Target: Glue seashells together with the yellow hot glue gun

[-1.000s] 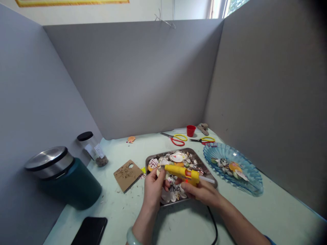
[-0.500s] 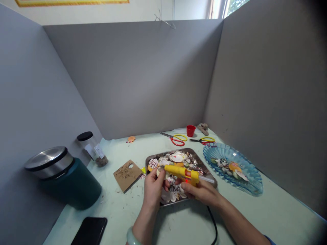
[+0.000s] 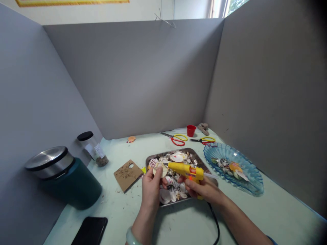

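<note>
My right hand [image 3: 203, 190] is closed around a yellow glue gun [image 3: 186, 170] with a red light glowing on its body. Its nozzle points left toward a pale round shell [image 3: 160, 169] pinched upright in my left hand [image 3: 151, 189]. The tip sits at or just beside the shell. Both hands hover over a metal tray [image 3: 152, 159] heaped with several mixed shells. The gun's black cord [image 3: 216, 224] trails toward me under my right wrist.
A blue glass dish [image 3: 251, 185] with a few shells lies to the right. Two scissors [image 3: 177, 139] and a red cup [image 3: 190, 130] lie behind the tray. To the left are a cardboard piece [image 3: 127, 175], a jar [image 3: 92, 147], a teal canister [image 3: 63, 178] and a black phone [image 3: 89, 230].
The glue gun has shifted slightly right. My left hand has raised the shell and turned it so its face shows at the nozzle.
</note>
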A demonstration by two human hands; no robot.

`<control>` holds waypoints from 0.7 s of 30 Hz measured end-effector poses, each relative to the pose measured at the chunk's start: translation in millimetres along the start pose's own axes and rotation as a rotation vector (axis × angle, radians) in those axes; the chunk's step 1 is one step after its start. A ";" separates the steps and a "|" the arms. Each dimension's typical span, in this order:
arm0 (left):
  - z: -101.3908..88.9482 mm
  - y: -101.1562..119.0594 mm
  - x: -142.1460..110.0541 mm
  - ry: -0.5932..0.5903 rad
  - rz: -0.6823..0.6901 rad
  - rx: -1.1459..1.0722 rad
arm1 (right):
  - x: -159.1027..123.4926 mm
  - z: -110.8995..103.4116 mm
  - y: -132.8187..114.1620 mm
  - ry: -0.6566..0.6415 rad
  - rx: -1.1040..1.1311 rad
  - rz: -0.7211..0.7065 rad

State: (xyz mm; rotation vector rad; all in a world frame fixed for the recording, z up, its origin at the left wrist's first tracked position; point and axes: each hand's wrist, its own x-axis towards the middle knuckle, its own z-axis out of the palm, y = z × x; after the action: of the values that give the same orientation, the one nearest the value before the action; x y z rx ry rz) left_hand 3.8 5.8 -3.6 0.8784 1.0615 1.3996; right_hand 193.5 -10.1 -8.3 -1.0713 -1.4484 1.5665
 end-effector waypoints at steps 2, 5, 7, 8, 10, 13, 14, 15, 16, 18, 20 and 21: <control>-0.1 0.3 -0.1 -0.003 -0.030 -0.043 | -0.6 -1.1 0.1 -0.001 -0.010 0.012; -0.9 0.0 -0.3 -0.014 -0.058 -0.104 | -0.1 -2.1 2.4 0.000 -0.011 0.017; -1.6 -0.8 -0.3 -0.028 -0.060 -0.125 | 0.5 -2.1 4.0 -0.008 -0.004 0.004; -1.9 -1.2 -0.3 -0.039 -0.060 -0.126 | 0.7 -2.0 4.6 -0.008 0.003 -0.006; -2.3 -1.7 -0.5 -0.068 -0.064 -0.115 | 0.9 -1.4 5.1 -0.005 0.020 -0.028; -2.0 -0.8 -1.4 -0.094 -0.063 -0.117 | 0.4 -0.4 4.3 0.014 0.049 -0.039; -1.8 0.0 -1.8 -0.093 -0.064 -0.124 | 0.1 -0.1 3.9 0.015 0.050 -0.034; -1.5 0.9 -2.2 -0.089 -0.066 -0.135 | -0.3 0.0 3.4 0.012 0.047 -0.026; -1.1 1.8 -2.4 -0.084 -0.070 -0.146 | -0.6 0.1 3.0 0.007 0.040 -0.019; -0.5 3.1 -2.6 -0.080 -0.082 -0.161 | -1.0 0.3 2.5 -0.007 0.026 -0.016; -0.2 3.3 -2.2 -0.082 -0.085 -0.164 | -0.7 0.2 2.8 -0.017 0.023 -0.027; -0.2 3.0 -1.9 -0.088 -0.085 -0.162 | -0.4 0.1 3.2 -0.016 0.027 -0.038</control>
State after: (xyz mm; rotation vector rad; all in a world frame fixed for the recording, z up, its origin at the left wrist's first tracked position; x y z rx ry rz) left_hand 2.9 3.9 -0.7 0.7611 0.8956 1.3440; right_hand 193.6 -10.7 -11.4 -1.0122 -1.4453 1.5668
